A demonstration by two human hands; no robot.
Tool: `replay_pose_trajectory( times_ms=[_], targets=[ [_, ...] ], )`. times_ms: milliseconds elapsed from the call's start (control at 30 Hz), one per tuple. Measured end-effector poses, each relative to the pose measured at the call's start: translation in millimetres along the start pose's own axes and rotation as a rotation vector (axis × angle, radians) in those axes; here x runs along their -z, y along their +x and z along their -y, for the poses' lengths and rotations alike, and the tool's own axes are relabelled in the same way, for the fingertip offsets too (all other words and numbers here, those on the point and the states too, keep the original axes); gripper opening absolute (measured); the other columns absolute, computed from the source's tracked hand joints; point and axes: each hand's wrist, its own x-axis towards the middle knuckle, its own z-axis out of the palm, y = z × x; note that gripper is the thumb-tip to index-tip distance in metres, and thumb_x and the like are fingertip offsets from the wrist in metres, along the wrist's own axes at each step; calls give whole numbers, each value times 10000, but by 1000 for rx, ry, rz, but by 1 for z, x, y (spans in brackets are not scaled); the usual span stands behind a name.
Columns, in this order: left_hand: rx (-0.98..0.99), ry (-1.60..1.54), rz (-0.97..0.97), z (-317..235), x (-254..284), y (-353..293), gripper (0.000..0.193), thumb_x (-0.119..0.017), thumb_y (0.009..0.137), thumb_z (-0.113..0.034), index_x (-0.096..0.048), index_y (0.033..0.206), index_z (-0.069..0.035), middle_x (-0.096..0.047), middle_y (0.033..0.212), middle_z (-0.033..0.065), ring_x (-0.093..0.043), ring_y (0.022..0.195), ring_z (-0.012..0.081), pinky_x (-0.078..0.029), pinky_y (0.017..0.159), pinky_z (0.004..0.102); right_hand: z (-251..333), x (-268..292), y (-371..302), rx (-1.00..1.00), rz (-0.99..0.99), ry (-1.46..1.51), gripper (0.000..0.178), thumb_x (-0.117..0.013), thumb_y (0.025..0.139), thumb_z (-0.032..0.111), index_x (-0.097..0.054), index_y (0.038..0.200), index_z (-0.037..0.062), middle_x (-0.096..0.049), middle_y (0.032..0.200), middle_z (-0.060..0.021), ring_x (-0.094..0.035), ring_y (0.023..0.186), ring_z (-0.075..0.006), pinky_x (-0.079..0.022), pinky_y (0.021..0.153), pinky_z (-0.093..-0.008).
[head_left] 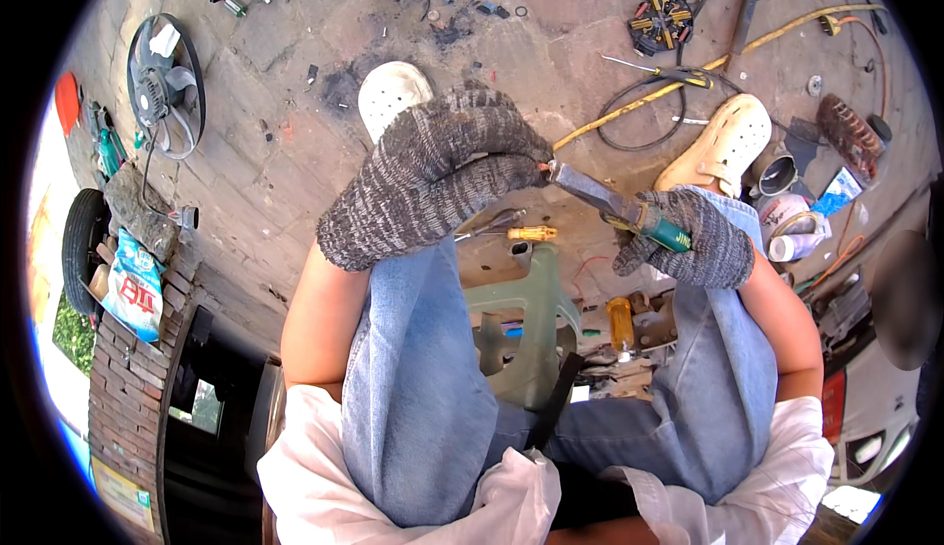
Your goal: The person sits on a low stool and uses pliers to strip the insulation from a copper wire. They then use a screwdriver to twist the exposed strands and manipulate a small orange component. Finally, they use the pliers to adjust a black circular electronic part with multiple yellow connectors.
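Observation:
Both my hands wear grey-black knitted gloves. My left hand (442,166) is closed in a pinch above my left knee. A small reddish-copper piece (544,166) shows at its fingertips; most of it is hidden. My right hand (693,238) grips the green handle of a flat-bladed chisel (588,187). The blade slants up to the left, and its tip meets or nearly meets the copper-coloured piece. Under my hands, between my knees, stands a pale green plastic stool (539,299). A yellow-handled tool (532,233) lies just beyond it.
Ahead on the paved floor lie a yellow-handled screwdriver (683,76), a yellow cable (787,38) and a round black part with brass pieces (661,21). A fan-like part (162,88) and a tyre (85,250) are on the left. At right sit a brush (850,137) and a metal cylinder (774,171).

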Motion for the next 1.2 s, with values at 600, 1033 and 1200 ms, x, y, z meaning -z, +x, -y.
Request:
replay_pose_trajectory(
  times_ms=[600,1033,1200],
  targets=[
    [569,-307,-520,34,-19,-54,254,-560,904,-121,-615,1122,-5,-641,1071,129,-610,977,197,-475,879,316,-7,2,18,-154,-482,-765,205,-610,764,136,-660,958,91,-596,781,-170,-588,746,-351,-471,727,-428],
    [478,285,-303,99,-32,-23,221,-564,877,-134,-657,1056,-44,-662,1011,126,-624,942,221,-460,874,323,-62,10,77,-285,-483,-939,350,-635,764,235,-603,1008,-15,-601,907,-222,-594,818,-369,-476,745,-442],
    [582,276,-343,103,-39,-42,227,-580,869,-169,-664,1025,-26,-675,950,145,-644,872,222,-480,804,319,-52,9,117,-200,-421,-1029,268,-608,778,227,-609,938,13,-594,921,-220,-612,767,-345,-489,694,-432]
  ],
)
